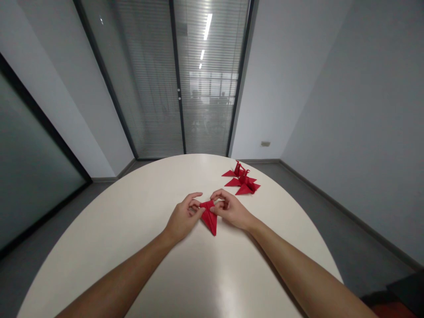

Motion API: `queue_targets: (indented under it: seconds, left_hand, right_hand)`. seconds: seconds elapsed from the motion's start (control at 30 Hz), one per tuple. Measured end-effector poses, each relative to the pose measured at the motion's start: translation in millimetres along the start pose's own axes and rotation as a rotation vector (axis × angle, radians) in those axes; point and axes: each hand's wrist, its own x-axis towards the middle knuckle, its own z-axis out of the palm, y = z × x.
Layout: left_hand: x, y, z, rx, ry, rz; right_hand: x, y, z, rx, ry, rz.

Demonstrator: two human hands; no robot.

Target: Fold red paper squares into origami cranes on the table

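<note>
While left hand [183, 219] and right hand [234, 212] each pinch the red paper [210, 221] by its upper end, just below frame centre, folding appears in hand, the next move calling for aligned edges and firm creasing.

Rounded cream table [142, 221] — pale walls [351, 97], grey floor [338, 221] — dark-framed glass partition [180, 119], slatted blinds [152, 88], bright light strips [207, 27].

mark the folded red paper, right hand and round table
Folded red paper [210, 218]: head view, middle of its folded body
Right hand [234, 212]: head view, back of the hand
Round table [132, 216]: head view, bare top at left
</note>
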Motion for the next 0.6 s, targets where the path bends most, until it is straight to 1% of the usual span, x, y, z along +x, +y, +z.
queue_targets:
  seconds: [0.07,0.13,0.23,0.3,0.37,0.43,0.6]
  left_hand:
    - [-1,3,-2.2,0.066,0.024,0.035]
    - [-3,5,-4.3,0.137,0.074,0.103]
    - [-4,6,-6.5,0.234,0.157,0.286]
    - [-4,4,-7.1,0.311,0.164,0.435]
    - [-3,2,-7.2,0.387,0.126,0.545]
    - [-3,0,-7.0,0.459,0.062,0.589]
    - [-4,-4,-7.2,0.624,-0.106,0.533]
  right_hand:
    - [0,-4,2,-0.015,0.028,-0.040]
    - [-1,-8,3,-0.097,0.034,-0.070]
    - [-1,-12,4,-0.269,0.040,-0.172]
    - [-1,-11,2,-0.354,0.065,-0.283]
    - [0,-8,-1,-0.423,0.096,-0.362]
    - [1,-3,-4,-0.500,0.104,-0.385]
    - [0,4,-12,-0.731,0.040,-0.371]
